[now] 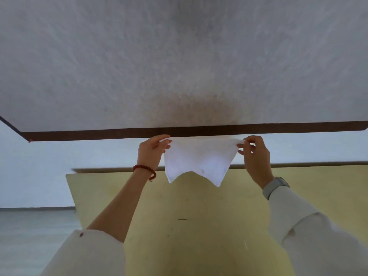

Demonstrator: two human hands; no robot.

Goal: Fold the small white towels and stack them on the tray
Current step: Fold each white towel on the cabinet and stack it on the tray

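Note:
A small white towel (pixel 199 158) hangs in the air, stretched out flat between both hands, its two lower corners dangling. My left hand (pixel 152 151) pinches its upper left corner. My right hand (pixel 253 154) pinches the upper right corner. The towel is held up above a yellowish table top (pixel 199 226). No tray and no other towels are in view.
A large grey textured panel with a dark brown edge (pixel 179 132) fills the upper half, just behind the hands. A pale wall (pixel 39 176) lies to the left and a grey floor (pixel 29 236) at the lower left.

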